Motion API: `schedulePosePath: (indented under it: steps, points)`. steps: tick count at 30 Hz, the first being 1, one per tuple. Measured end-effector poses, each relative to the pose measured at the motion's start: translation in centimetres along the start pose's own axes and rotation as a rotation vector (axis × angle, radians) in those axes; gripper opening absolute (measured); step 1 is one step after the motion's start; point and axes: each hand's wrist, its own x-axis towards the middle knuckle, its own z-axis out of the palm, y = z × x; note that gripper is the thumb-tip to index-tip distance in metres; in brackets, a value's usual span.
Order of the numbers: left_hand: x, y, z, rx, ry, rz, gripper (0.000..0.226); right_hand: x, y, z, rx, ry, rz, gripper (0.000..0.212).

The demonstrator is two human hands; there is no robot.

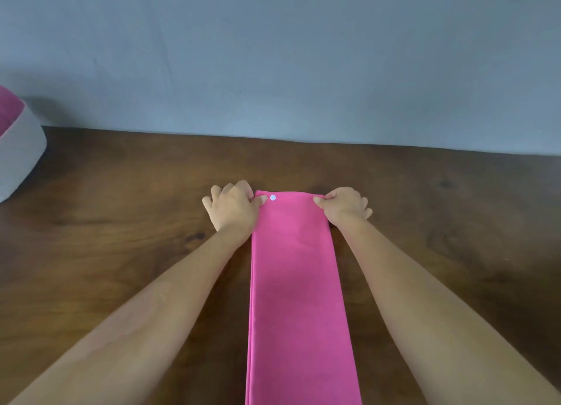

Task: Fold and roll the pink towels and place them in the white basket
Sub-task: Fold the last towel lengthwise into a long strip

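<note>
Position of pink towel (297,283): folded into a long narrow strip down the middle of the worktop (121,192). Its near end runs out of view at the near edge. Its far end stops well short of the far edge. A small white dot (273,197), snap or sticker, can't tell which, sits just inside the strip's far left corner.

Step in hand, my reading: start of the roll, from the far end back toward the near edge.

Notes for doing it well:
- Turn both far corners over together, so the first turn lies square to the long sides. A skewed start will likely give a cone, not a roll.
- Make the first turn small and tight; the rest follows it.
- Corners alone leave the middle of the end slack, so I would walk the fingers inward once the turn is made.
- Layers show along the left long side. Watch that they don't slide apart.

Left grip (233,207): thumb and forefinger pinching the far left corner, other fingers curled, tips on the wood just beside the strip.
Right grip (344,207): pinching the far right corner likewise, remaining fingers curled outside the strip.
Neither is spread; both hold cloth only.

White basket (21,155): far left corner of the worktop, partly out of view, pink showing inside, well apart from both grips.
</note>
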Motion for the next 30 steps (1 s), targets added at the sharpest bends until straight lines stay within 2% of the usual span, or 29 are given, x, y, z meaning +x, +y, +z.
schedulePosePath:
  steps: [5, 15, 25, 30]
  points:
    - [4.3, 1.2, 0.9, -0.019, 0.017, -0.08, 0.036, 4.4, -2.7, -0.2, -0.048, -0.024, -0.032, 0.026]
    - [11.4, 3.4, 2.8, 0.097, 0.073, -0.186, 0.049, 11.7, -6.8, -0.1, -0.053, 0.013, -0.113, 0.025]
    - [16.2, 4.6, 3.8, 0.201, 0.056, -0.225, 0.068, 15.4, -8.7, 0.6, -0.104, 0.09, -0.154, 0.051]
    - [16.4, 4.5, 2.7, 0.16, -0.045, -0.202, 0.066, 15.4, -8.9, 0.2, -0.13, 0.046, -0.159, 0.054]
